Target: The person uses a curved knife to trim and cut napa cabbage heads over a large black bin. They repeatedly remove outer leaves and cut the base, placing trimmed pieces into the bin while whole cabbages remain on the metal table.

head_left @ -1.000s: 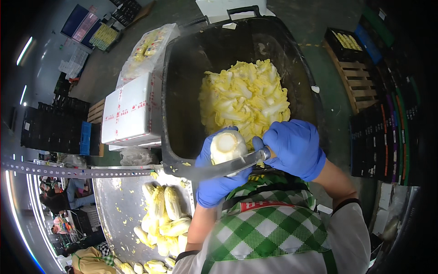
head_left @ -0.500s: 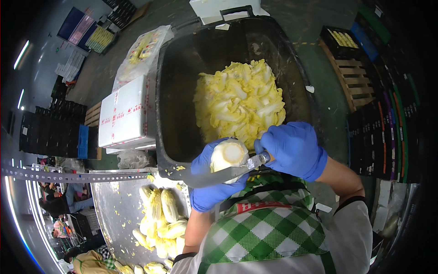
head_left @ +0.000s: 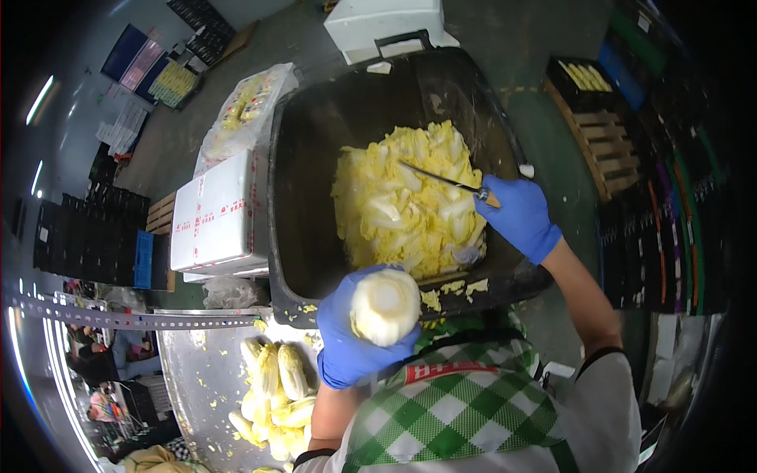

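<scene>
My left hand, in a blue glove, is wrapped round a napa cabbage at the near edge of the black bin. The cabbage's pale, round cut base faces up. Farther right, my gloved right hand grips the handle of a knife. Its blade, seen nearly edge-on, points to the far left above the heap of yellow cabbage leaves inside the bin. Knife and cabbage are apart. Small leaf scraps lie along the bin's near rim.
Several whole napa cabbages lie on a metal table at the near left. White foam boxes stand left of the bin, and another white box is behind it. Stacked black crates and a wooden pallet stand to the right.
My right hand has carried the knife from the cabbage's base out over the bin, to the right and farther away. The left hand and cabbage have come slightly nearer; the base looks paler.
</scene>
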